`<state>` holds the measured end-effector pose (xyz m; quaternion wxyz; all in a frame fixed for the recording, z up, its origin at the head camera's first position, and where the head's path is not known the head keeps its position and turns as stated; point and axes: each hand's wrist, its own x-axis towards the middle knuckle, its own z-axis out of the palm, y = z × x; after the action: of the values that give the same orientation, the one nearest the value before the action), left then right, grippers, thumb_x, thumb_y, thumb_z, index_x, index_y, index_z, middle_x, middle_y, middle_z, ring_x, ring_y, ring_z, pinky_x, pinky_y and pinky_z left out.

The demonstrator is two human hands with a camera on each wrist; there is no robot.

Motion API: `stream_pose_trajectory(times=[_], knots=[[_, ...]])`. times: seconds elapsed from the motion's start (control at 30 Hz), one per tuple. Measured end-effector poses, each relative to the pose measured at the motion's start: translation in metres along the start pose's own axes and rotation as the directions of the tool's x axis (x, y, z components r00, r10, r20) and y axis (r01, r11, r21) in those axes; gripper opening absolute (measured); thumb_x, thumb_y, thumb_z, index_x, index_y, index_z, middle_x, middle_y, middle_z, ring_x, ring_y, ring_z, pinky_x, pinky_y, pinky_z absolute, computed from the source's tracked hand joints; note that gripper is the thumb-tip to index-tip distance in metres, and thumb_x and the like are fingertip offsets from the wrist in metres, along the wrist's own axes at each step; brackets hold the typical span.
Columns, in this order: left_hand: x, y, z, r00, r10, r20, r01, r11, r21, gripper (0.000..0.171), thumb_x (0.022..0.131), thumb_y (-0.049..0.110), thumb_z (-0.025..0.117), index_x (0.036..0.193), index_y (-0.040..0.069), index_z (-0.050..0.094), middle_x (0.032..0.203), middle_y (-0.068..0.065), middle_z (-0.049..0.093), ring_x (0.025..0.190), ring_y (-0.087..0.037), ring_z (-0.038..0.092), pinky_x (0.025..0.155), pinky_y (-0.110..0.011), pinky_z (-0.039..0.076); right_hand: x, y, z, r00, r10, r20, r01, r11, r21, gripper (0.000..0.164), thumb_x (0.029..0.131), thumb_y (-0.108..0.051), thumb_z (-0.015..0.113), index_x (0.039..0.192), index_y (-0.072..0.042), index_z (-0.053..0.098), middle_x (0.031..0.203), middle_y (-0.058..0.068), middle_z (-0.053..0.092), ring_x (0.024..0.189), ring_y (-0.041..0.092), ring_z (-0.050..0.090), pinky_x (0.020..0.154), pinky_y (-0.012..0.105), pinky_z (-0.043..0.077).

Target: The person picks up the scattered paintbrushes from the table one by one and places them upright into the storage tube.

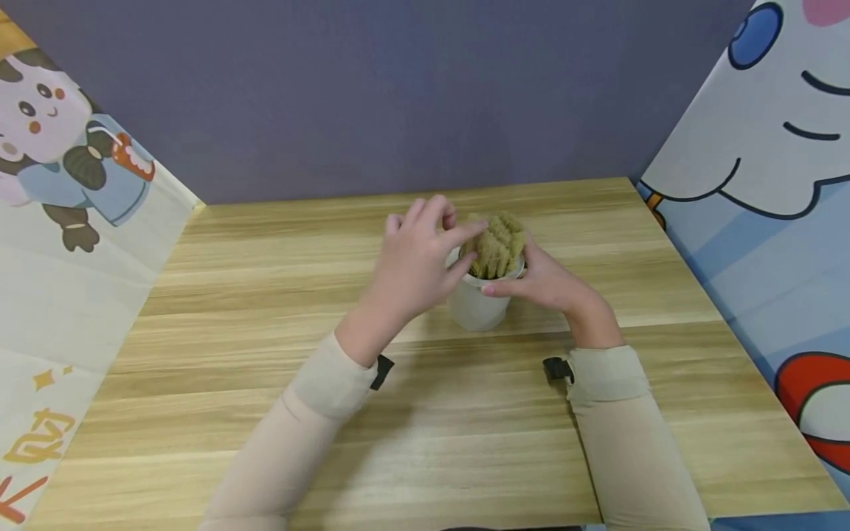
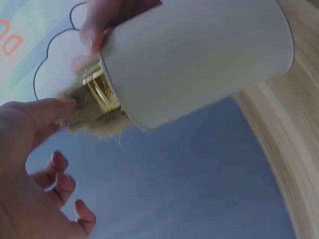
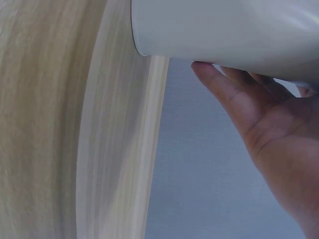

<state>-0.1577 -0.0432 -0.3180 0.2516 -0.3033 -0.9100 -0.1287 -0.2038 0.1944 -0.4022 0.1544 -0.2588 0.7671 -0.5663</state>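
Observation:
A white cup (image 1: 478, 308) stands upright on the wooden table. Tan bristled brushes (image 1: 502, 242) fill its mouth, bristles up. My right hand (image 1: 554, 279) holds the cup from the right, thumb across the front near the rim and the other fingers hidden behind. At the left side of the bristles, my left hand (image 1: 415, 254) pinches a brush between thumb and index finger, its other fingers raised and curled. In the left wrist view, a shiny gold band (image 2: 102, 92) shows below the bristles at the rim. The right wrist view shows the cup's side (image 3: 219, 30) against my fingers.
Behind the wooden table (image 1: 232, 354) rises a plain grey-blue panel (image 1: 398, 96). Cartoon-printed panels flank it, one on the left (image 1: 60, 310) and one on the right (image 1: 764, 251). Dark wrist devices sit at both of my cuffs.

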Motion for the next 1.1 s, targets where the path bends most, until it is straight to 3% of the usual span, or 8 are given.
stream_pose_trajectory(times=[0.1,0.3,0.4,0.53,0.67,1.1], knots=[[0.002,-0.004,-0.003,0.999,0.023,0.022,-0.023,1.000,-0.001,0.032,0.099,0.035,0.078,0.130,0.028,0.079,0.104,-0.002,0.057,0.092,-0.022,0.050,0.078,-0.043,0.037,0.001,-0.001,0.000,1.000,-0.007,0.004,0.007,1.000,0.001,0.104,0.094,-0.009,0.082,0.169,-0.027,0.012,0.168,0.001,0.038,0.151,0.023,0.046,0.116,0.027,0.045],[0.001,-0.006,-0.001,0.999,0.050,-0.006,-0.050,0.998,0.028,0.023,0.100,0.037,0.076,0.118,0.027,0.083,0.101,-0.002,0.058,0.090,-0.022,0.052,0.078,-0.044,0.039,0.000,-0.002,0.000,0.999,0.030,-0.016,-0.030,0.999,-0.012,0.104,0.094,-0.012,0.082,0.169,-0.029,0.012,0.169,0.000,0.037,0.151,0.023,0.045,0.121,0.043,0.040],[-0.001,-0.006,0.003,0.998,0.059,-0.023,-0.058,0.998,0.038,0.019,0.100,0.036,0.075,0.112,0.025,0.085,0.100,-0.002,0.059,0.092,-0.022,0.054,0.078,-0.044,0.041,0.001,-0.002,0.000,0.999,0.036,-0.028,-0.036,0.999,-0.014,0.105,0.093,-0.012,0.083,0.169,-0.029,0.012,0.168,0.000,0.038,0.150,0.022,0.046,0.119,0.036,0.043],[-0.004,-0.007,0.008,0.998,0.060,-0.032,-0.058,0.997,0.056,0.021,0.101,0.036,0.075,0.115,0.024,0.085,0.100,-0.001,0.060,0.093,-0.022,0.055,0.077,-0.044,0.042,0.001,-0.002,-0.001,0.999,0.022,-0.034,-0.023,1.000,-0.014,0.105,0.092,-0.012,0.084,0.168,-0.029,0.013,0.167,0.001,0.038,0.150,0.023,0.046,0.120,0.039,0.042],[-0.009,-0.009,0.013,0.999,0.045,-0.007,-0.045,0.996,0.079,0.026,0.100,0.036,0.075,0.121,0.024,0.083,0.101,-0.001,0.060,0.090,-0.021,0.052,0.075,-0.042,0.039,0.002,-0.002,-0.001,0.999,0.019,-0.041,-0.020,1.000,-0.017,0.107,0.092,-0.012,0.084,0.168,-0.029,0.012,0.168,0.002,0.035,0.152,0.025,0.043,0.124,0.055,0.036],[-0.007,-0.009,0.009,0.993,-0.023,0.118,0.029,0.999,-0.046,0.037,0.102,0.037,0.074,0.138,0.029,0.074,0.110,-0.001,0.056,0.101,-0.021,0.053,0.080,-0.043,0.043,0.006,-0.001,0.007,0.999,0.009,-0.048,-0.010,1.000,-0.012,0.104,0.092,-0.013,0.084,0.167,-0.027,0.014,0.165,0.004,0.040,0.148,0.025,0.048,0.122,0.053,0.038]])
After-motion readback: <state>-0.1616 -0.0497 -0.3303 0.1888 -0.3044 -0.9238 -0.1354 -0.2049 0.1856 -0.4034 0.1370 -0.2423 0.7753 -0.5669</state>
